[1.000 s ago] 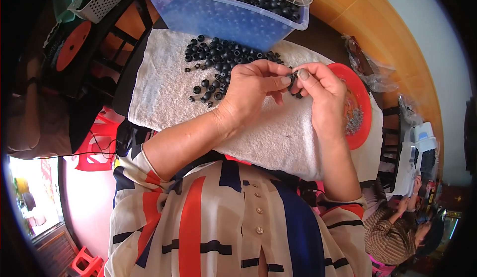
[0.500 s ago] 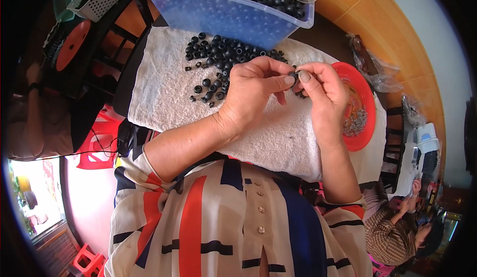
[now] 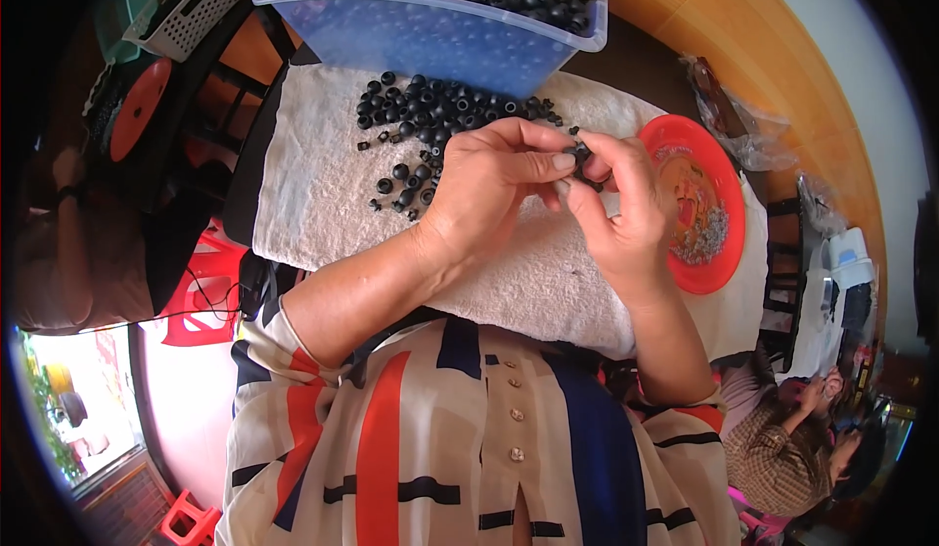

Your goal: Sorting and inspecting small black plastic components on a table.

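Note:
My left hand (image 3: 484,179) is closed, pinching a small black rounded part (image 3: 579,156) between thumb and fingers above the towel. My right hand (image 3: 631,204) meets it there, its bent fingers and thumb curled about the same part; the fingers hide much of it. Beyond my left hand lies a loose pile of black plastic balls (image 3: 421,106), several with round holes, on the white towel (image 3: 323,174). A red plate (image 3: 732,238) with small metallic bits in it stands to the right of my right hand.
A clear bluish tub (image 3: 421,47) full of black balls stands at the back of the table. A plastic bag (image 3: 753,145) lies at the far right. White basket (image 3: 191,22) and red plate (image 3: 140,111) sit at the left, near another person's arm (image 3: 68,223). Another person (image 3: 782,458) sits lower right.
My right thumb has moved down and away from the left thumb, and the right fingers have spread somewhat around the part. My left hand keeps its pinch. The whole view has shifted slightly.

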Available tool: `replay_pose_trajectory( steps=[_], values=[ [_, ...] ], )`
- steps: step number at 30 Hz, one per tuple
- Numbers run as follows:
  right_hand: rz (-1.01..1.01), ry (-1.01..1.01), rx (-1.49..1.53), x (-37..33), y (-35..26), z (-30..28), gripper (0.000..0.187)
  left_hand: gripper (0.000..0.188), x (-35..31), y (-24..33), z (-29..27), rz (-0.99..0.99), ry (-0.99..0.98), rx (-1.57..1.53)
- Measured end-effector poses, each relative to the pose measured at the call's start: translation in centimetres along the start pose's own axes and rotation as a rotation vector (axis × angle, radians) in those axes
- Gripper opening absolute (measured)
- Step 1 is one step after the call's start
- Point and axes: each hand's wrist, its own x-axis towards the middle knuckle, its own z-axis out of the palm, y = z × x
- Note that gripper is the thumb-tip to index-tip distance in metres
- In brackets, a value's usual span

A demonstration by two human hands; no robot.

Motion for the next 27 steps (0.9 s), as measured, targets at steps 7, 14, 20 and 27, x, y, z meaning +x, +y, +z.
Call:
replay_pose_trajectory(
  steps=[7, 14, 20, 27],
  values=[
    [-0.088, 0.070, -0.183, -0.3, 0.6, 0.6, 0.031, 0.005, 0.0, -0.3, 0.3, 0.001, -0.021, 0.021],
    [-0.170, -0.006, -0.204, 0.1, 0.1, -1.1, 0.023, 0.010, 0.0, 0.1, 0.1, -0.063, -0.035, 0.020],
    [-0.238, -0.006, -0.203, -0.1, 0.3, -1.4, 0.022, 0.014, -0.3, 0.0, 0.6, -0.107, -0.057, 0.030],
    [-0.304, 0.091, -0.207, 0.0, 0.1, -1.0, 0.025, 0.011, -0.3, -0.5, 0.3, -0.037, -0.127, 0.109]
  ],
)
